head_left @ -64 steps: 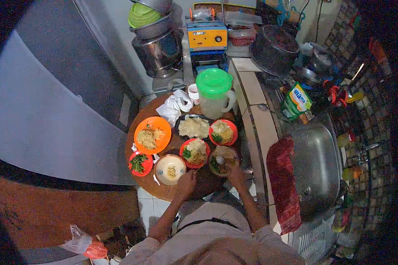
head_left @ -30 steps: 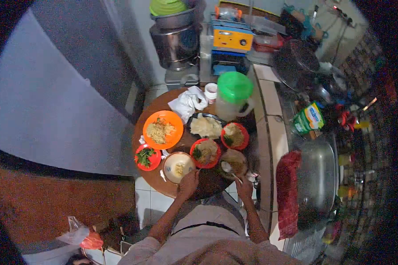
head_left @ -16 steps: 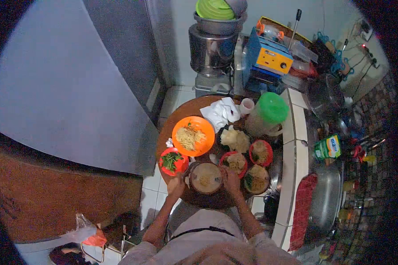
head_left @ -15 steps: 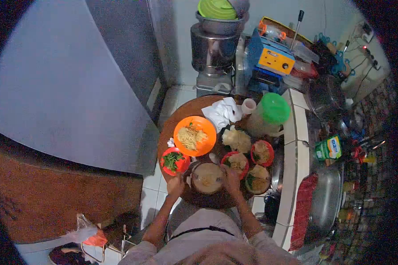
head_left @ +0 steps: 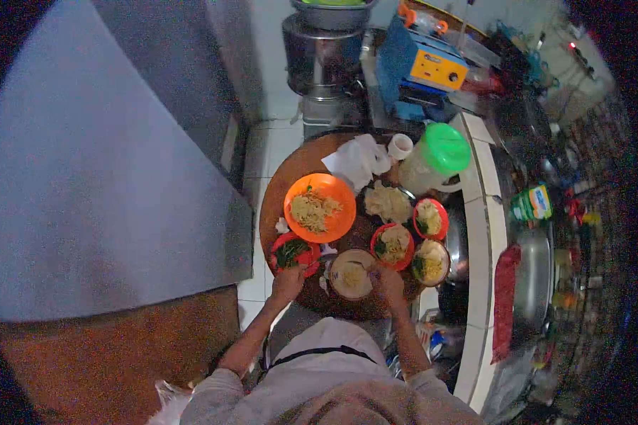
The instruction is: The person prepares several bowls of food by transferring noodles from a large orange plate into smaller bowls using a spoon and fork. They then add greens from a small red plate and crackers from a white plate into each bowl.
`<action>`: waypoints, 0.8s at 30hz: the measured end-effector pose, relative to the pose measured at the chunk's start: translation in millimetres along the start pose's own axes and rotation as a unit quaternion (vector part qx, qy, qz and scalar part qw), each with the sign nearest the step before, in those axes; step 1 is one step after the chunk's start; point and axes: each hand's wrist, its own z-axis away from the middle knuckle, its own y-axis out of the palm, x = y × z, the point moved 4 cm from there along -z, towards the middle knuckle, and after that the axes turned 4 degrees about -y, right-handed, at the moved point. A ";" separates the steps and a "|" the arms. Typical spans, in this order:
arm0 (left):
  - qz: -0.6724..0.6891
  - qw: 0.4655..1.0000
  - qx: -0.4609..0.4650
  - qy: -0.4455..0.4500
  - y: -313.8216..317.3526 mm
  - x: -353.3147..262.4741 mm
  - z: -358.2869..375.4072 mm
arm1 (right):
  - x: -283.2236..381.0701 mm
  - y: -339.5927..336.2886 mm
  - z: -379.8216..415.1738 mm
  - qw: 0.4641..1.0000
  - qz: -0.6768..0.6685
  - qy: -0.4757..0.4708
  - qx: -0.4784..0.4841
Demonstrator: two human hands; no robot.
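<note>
Three small bowls (head_left: pixel 410 244) sit filled; the right hand (head_left: pixel 388 278) grips the pale bowl (head_left: pixel 351 273), barely filled; left hand (head_left: pixel 288 280) grip unclear

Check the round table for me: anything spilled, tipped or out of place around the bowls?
Nothing stands out. The bowls and plates on the round table sit level, food inside them. The left hand is by the small red plate of greens; the right hand is at the pale bowl. A crumpled white bag lies near the green-lidded jug.

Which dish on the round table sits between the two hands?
The cream bowl, the only one not red or orange, sits between the left hand and right hand.
</note>
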 end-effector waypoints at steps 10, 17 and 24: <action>-0.091 0.987 0.082 0.108 19.6 -26.0 -23.6 | -38.3 68.5 42.0 0.998 -0.007 0.053 -0.017; -0.056 0.988 0.142 0.038 26.7 -40.9 -27.4 | -4.3 33.6 27.4 0.990 -0.094 0.104 -0.031; -0.105 0.980 0.167 0.028 31.9 -41.8 -36.5 | 2.7 5.0 39.4 0.993 -0.032 0.103 -0.039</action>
